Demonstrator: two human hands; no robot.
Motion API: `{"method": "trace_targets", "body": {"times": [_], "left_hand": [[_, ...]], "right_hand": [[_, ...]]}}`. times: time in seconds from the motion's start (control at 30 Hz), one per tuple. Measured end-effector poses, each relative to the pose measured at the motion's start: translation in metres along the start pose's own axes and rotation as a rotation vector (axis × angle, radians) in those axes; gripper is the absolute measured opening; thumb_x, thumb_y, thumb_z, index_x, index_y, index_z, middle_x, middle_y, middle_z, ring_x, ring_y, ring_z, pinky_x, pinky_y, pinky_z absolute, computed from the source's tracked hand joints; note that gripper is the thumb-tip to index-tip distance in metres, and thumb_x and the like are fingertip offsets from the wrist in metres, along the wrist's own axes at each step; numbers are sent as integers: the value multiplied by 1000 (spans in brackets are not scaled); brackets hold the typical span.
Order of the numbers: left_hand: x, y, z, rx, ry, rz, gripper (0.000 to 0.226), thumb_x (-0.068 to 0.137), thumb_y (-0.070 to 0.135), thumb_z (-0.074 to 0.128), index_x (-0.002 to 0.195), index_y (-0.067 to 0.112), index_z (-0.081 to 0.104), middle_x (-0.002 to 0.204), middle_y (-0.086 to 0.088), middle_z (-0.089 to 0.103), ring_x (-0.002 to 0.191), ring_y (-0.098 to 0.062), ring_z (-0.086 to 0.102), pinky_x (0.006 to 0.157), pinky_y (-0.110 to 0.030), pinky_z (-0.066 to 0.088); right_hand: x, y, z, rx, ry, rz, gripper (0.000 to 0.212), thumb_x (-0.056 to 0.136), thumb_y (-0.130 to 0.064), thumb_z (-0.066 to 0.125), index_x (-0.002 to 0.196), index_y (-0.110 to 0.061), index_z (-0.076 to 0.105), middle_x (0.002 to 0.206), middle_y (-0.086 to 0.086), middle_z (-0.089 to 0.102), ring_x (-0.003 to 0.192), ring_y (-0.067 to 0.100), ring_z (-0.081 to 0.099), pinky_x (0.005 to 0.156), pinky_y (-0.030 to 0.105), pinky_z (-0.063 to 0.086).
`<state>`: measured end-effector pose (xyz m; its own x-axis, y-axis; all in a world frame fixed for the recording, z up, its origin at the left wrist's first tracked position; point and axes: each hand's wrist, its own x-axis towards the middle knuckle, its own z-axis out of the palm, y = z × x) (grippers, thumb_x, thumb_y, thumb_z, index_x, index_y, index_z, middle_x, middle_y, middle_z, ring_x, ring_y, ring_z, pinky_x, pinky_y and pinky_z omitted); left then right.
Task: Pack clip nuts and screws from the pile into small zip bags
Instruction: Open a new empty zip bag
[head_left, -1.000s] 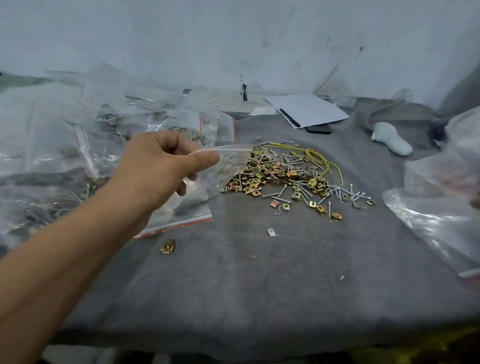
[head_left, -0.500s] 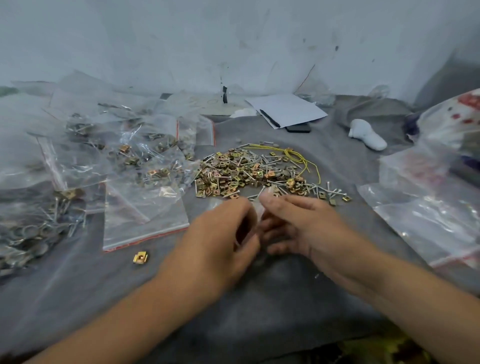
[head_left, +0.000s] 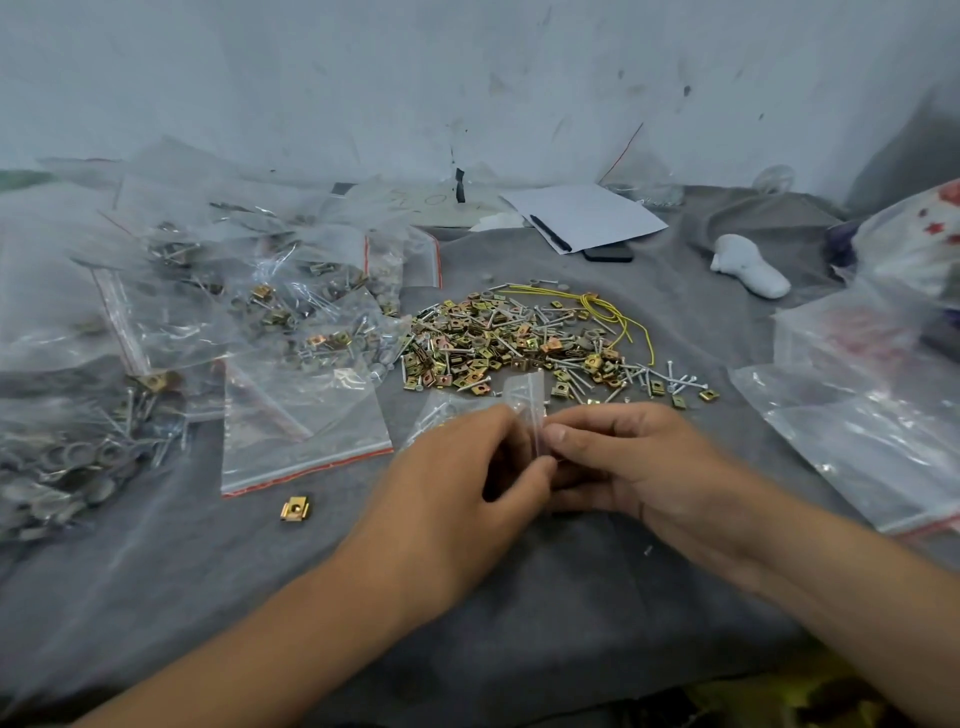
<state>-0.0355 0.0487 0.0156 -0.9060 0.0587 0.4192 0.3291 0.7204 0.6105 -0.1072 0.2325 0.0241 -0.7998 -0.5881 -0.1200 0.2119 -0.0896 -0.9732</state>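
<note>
A pile of brass clip nuts and silver screws lies on the grey cloth, just beyond my hands. My left hand and my right hand meet in front of the pile and both pinch a small clear zip bag by its edge. The bag's upper part sticks up between my fingertips; its lower part is hidden by my fingers. One clip nut lies alone on the cloth, left of my left hand.
Filled zip bags are heaped at the left, with an empty red-striped bag in front and loose washers at far left. Large plastic bags lie right. Paper with a pen, a phone and a white object sit behind.
My left hand came back from the bag heap at the left to the middle. My right hand entered from the right, and both now pinch a small bag.
</note>
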Motion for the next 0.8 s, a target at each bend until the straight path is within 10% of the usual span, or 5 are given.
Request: {"method": "trace_targets", "body": {"times": [0.8], "left_hand": [[0, 1, -4, -143, 8, -118, 28, 88, 35, 80, 76, 23, 57, 68, 6, 62, 64, -10, 57, 59, -30, 47]], "right_hand": [[2, -1, -2, 64, -93, 64, 24, 84, -14, 76, 104, 0, 80, 102, 21, 77, 89, 27, 77, 78, 35, 64]]}}
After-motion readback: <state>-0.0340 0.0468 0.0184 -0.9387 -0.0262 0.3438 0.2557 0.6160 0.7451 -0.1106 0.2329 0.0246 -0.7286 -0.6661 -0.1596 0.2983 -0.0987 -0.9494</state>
